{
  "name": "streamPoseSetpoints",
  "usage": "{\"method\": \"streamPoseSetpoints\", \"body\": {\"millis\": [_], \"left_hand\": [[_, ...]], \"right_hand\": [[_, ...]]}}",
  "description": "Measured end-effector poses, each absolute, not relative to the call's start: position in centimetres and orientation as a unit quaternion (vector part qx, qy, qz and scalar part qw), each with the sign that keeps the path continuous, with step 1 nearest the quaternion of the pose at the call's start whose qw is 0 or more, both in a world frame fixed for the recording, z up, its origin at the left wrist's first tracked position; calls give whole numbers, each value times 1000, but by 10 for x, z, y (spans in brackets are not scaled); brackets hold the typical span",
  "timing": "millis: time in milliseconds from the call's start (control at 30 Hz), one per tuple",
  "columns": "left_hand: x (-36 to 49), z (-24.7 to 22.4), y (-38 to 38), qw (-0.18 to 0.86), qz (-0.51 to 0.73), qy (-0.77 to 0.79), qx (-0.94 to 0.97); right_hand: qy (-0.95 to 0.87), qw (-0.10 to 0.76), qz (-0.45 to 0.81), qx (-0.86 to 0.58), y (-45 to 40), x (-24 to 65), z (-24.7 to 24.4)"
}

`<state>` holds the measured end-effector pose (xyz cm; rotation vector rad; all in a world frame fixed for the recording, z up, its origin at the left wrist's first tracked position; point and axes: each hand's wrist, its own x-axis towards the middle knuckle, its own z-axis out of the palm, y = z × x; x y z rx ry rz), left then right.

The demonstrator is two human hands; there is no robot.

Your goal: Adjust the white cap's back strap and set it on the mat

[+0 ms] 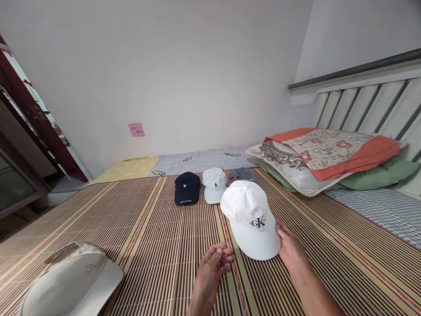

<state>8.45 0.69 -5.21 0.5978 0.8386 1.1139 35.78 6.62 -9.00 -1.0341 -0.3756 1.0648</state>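
My right hand [291, 245] holds a white cap [246, 206] with black CK letters by the right edge of its brim, tilted above the mat. My left hand [214, 265] is just left of that brim, apart from it, with fingers loosely curved and spread and nothing in them. Behind, a black cap [187, 188], a pale cap [215, 184] with a small dark logo and a grey cap [242, 175] sit in a row. The white cap partly hides the grey one. A beige cap [72, 283] lies at the lower left.
A striped bamboo mat [148, 245] covers the bed. Stacked at the right are a green pillow [384, 173], a patterned cushion [286, 162] and an orange-edged floral one [335, 147]. Behind them is a slatted headboard [371, 103]. A pink note [136, 129] is on the wall.
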Motion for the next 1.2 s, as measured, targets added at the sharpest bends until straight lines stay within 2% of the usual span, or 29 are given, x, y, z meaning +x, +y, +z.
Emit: {"method": "streamPoseSetpoints", "body": {"millis": [300,633,967,1200], "left_hand": [[83,-56,6,730,503,374,272],[82,-55,7,733,498,375,272],[82,-56,7,732,500,374,274],[81,-56,7,733,502,370,274]], "right_hand": [[-141,739,415,-511,79,390,-104],[-170,720,384,-553,83,396,-112],[-198,673,278,-656,72,408,-101],[-223,677,228,-663,69,403,-89]]}}
